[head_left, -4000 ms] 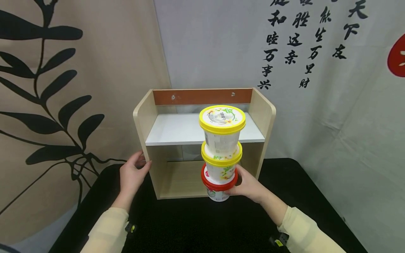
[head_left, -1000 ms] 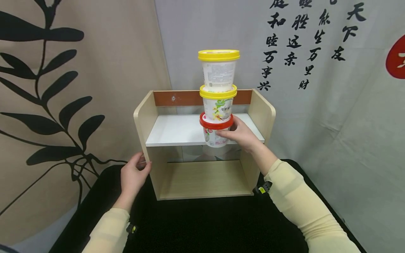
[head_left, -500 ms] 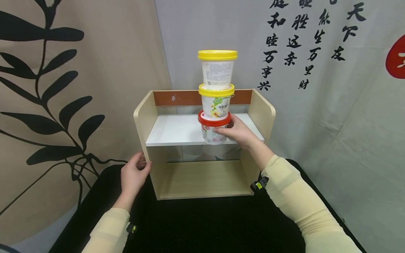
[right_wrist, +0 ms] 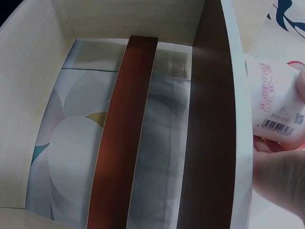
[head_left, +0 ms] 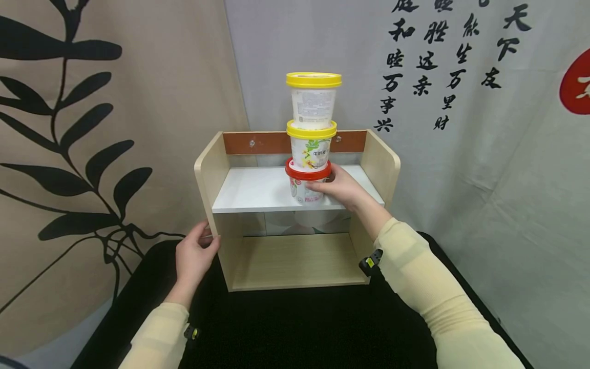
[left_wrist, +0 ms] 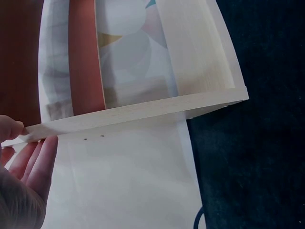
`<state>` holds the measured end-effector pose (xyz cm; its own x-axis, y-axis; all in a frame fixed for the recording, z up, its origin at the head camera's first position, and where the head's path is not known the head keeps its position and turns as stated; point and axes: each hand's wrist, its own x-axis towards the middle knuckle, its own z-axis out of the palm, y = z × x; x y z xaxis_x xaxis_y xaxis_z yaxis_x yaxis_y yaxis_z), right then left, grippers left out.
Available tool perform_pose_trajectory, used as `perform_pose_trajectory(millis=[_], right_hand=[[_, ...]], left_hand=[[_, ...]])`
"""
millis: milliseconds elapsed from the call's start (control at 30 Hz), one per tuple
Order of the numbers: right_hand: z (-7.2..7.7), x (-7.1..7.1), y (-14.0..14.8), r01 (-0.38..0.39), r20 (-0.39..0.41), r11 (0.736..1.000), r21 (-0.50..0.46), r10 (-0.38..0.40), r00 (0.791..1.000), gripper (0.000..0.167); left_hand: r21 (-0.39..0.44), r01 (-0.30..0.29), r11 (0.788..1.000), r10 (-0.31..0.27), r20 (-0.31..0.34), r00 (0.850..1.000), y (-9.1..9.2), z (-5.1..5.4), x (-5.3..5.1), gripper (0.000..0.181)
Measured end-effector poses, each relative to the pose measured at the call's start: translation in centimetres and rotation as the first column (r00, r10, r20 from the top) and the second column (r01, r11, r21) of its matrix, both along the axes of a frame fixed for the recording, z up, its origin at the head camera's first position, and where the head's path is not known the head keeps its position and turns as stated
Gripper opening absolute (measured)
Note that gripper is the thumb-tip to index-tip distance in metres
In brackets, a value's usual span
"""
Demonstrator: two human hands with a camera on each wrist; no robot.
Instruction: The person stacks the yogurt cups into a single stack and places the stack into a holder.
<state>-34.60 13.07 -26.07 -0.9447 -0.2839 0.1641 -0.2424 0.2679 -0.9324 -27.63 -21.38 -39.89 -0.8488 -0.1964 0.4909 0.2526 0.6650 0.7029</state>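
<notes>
A stack of three paper tubs rises over the shelf's white upper board [head_left: 253, 189]. At its bottom is a red-lidded tub [head_left: 299, 190], then a yellow-lidded tub [head_left: 310, 151] and another yellow-lidded tub [head_left: 314, 105] on top. My right hand [head_left: 344, 188] grips the bottom tub from the right; I cannot tell whether its base touches the board. In the right wrist view, that tub's barcoded side [right_wrist: 276, 107] shows beyond the board. My left hand [head_left: 193, 256] holds the front edge of the left side panel [left_wrist: 138, 110], thumb on one side and fingers on the other.
The small wooden shelf unit stands on a black-covered table [head_left: 299, 328]. Below the white board lies a pale wooden lower compartment [head_left: 299, 261]. A brown crossbar [head_left: 267, 143] spans the top back. Behind hangs a cloth with leaf prints and black characters.
The right hand has raised the whole tub stack from in front of the lower compartment to upper-board height, then moved it farther back and slightly left. The left hand stays at the side panel.
</notes>
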Motion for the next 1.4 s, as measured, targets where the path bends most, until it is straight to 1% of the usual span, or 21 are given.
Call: perform_pose_trajectory(millis=[233, 433, 633, 1033, 1400], right_hand=[[0.1, -0.8, -0.4, 0.032, 0.001, 0.999, 0.012, -0.032, 0.999, 0.072], [0.0, -1.4, -0.7, 0.042, -0.004, 0.999, 0.016, -0.042, 0.999, 0.071], [-0.1, -1.9, -1.0, 0.057, -0.015, 0.998, 0.019, -0.057, 0.998, 0.07], [0.1, -2.7, -1.7, 0.095, -0.007, 0.995, 0.036, -0.095, 0.995, 0.071], [0.2, -3.2, -2.1, 0.129, 0.0, 0.988, 0.085, -0.129, 0.992, 0.073]], left_hand=[[-0.006, -0.002, 1.0, 0.002, -0.013, 1.0, 0.0, 0.1, 0.0, 0.041], [-0.013, -0.005, 1.0, 0.005, -0.012, 1.0, 0.0, 0.0, -0.1, 0.042], [-0.015, 0.0, 1.0, -0.001, -0.038, 0.999, -0.1, -0.3, -0.2, 0.041], [-0.017, -0.001, 1.0, 0.001, -0.051, 0.999, 0.0, -0.2, -0.1, 0.039], [-0.011, -0.001, 1.0, 0.001, -0.033, 0.999, 0.0, -0.2, -0.1, 0.04]])
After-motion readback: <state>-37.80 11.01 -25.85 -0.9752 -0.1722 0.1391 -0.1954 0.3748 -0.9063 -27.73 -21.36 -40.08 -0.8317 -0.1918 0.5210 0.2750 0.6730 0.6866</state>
